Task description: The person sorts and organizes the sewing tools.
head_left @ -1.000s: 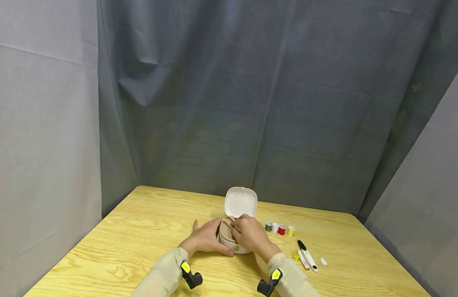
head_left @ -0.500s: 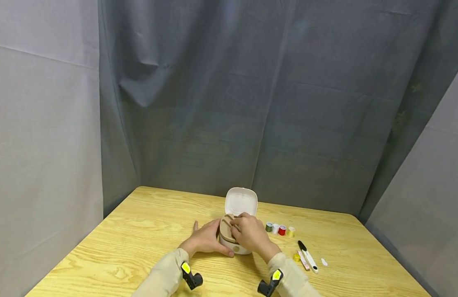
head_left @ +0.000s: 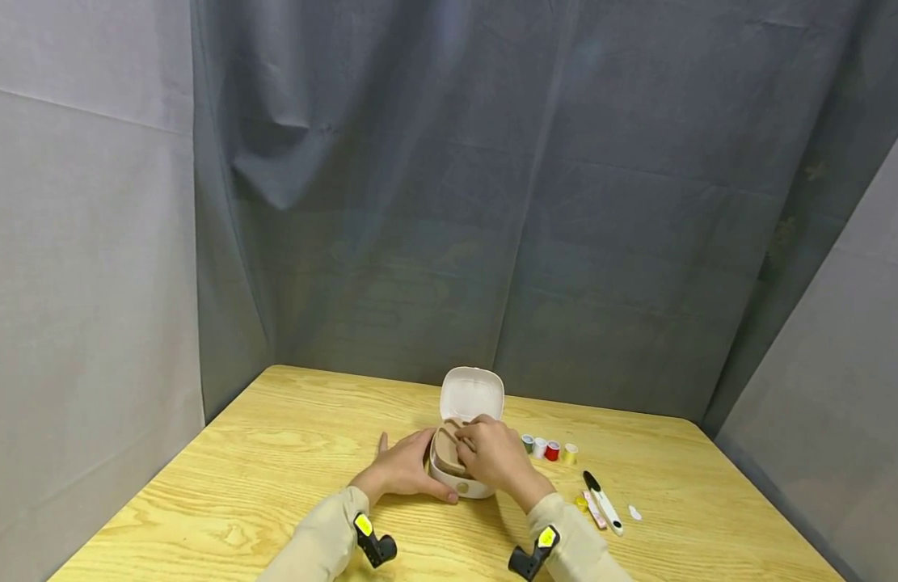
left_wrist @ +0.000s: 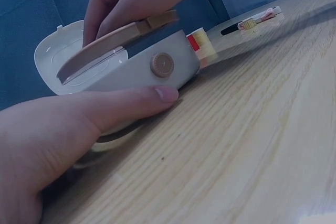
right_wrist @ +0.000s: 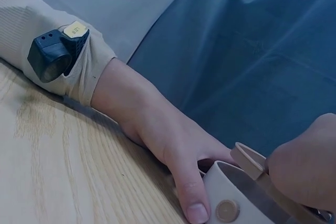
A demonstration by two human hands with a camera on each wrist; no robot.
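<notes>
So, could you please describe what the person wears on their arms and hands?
Both hands, left hand and right hand, are bare. Each arm has a ribbed beige sleeve reaching the wrist. A small black camera with a yellow label is strapped at each wrist.

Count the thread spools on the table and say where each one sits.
4, in a row right of the white box: green spool nearest it, then white spool, red spool, yellow spool. The right hand may hide more.
</notes>
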